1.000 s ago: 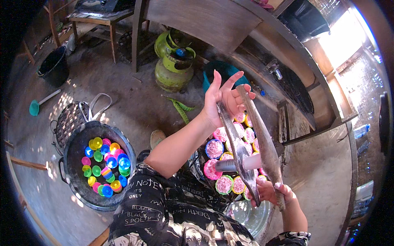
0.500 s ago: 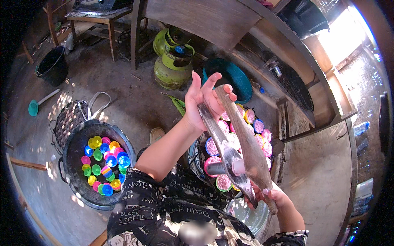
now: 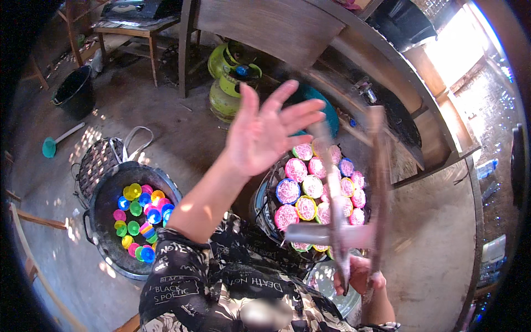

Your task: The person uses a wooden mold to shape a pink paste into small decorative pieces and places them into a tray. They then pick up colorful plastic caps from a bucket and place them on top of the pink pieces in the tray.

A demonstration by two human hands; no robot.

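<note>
My right hand [image 3: 359, 274] grips the lower end of a wooden press [image 3: 379, 188], made of two long, worn handles with a pale cylinder [image 3: 357, 237] across them. The handles stand spread apart at the top and are smeared by motion. My left hand [image 3: 264, 130] is open, fingers spread, away from the press and holding nothing. Beneath the press, a round container holds several coloured cups [image 3: 312, 186] filled with pink and white strands. The press hides some of these cups. Close to my right hand sits a clear, shiny bowl [image 3: 326, 285], partly hidden.
On the left stands a black tub [image 3: 102, 252] with several bright plastic cups [image 3: 133, 228] inside, beside a woven basket [image 3: 91, 171]. Farther off are a teal dipper [image 3: 49, 147], a dark bucket [image 3: 77, 91], green gas cylinders [image 3: 222, 102], a teal basin [image 3: 331, 119] and wooden furniture [image 3: 260, 27].
My left hand has let go of the press's upper end and moved up and left, fingers spreading. The press has swung more upright and to the right, its handles farther apart.
</note>
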